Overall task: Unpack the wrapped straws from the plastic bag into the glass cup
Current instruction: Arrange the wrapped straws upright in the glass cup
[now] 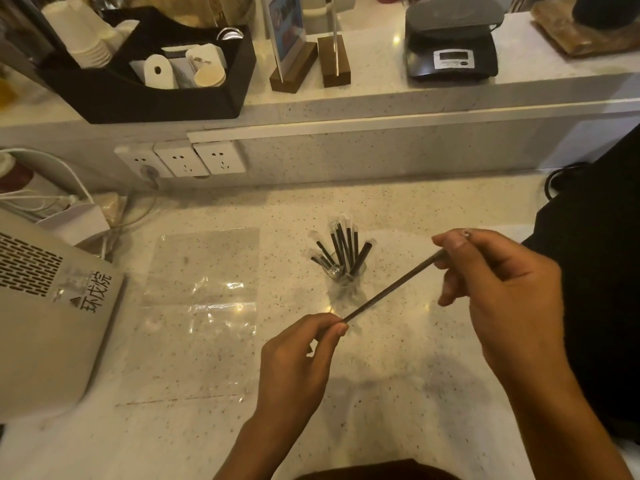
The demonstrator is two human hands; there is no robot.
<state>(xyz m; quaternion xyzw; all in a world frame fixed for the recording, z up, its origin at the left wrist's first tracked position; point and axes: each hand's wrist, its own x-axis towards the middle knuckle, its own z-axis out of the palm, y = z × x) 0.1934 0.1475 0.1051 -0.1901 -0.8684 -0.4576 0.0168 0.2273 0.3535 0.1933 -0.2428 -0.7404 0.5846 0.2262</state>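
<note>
A small glass cup (343, 285) stands on the speckled counter and holds several black straws in clear wrappers (343, 247), fanned upward. In front of the cup, one dark wrapped straw (391, 287) slants through the air between my hands. My left hand (301, 355) pinches its lower end with thumb and fingers. My right hand (498, 289) pinches its upper end, just right of the cup. The clear plastic bag (201, 306) lies flat on the counter to the left and looks empty.
A grey appliance (48, 306) with vent holes fills the left edge, with white cables and wall sockets (183, 159) behind it. A raised shelf holds a black organiser (145, 95), wooden sign stands (313, 69) and a scale (450, 50). A dark object (602, 271) is at right.
</note>
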